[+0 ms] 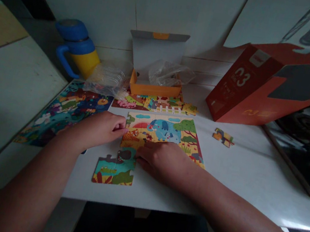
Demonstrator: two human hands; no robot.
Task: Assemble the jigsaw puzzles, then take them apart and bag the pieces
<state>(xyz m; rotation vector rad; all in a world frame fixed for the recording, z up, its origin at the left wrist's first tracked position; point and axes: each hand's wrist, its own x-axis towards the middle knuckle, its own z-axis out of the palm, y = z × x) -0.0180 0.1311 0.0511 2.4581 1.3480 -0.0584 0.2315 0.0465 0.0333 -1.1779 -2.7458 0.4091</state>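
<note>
A partly joined jigsaw puzzle (164, 129) with blue elephants lies flat on the white table. My left hand (108, 126) is closed at its left edge, thumb and forefinger together; whether a piece is between them is hidden. My right hand (163, 156) bends over the lower edge of the elephant part, fingers closed, tips against the hippo section. This joined hippo and crocodile section (115, 168) sits at the lower left, touching or almost touching the upper part. A loose jigsaw piece (223, 137) lies to the right.
A dark blue puzzle (70, 108) lies left, and a farm puzzle (159, 104) behind. An opened orange box (156, 89) holds clear plastic (167, 73). Around them stand a blue and yellow flask (79, 49), crumpled plastic (108, 79), a large red box (254, 84) and a black stove (302, 155).
</note>
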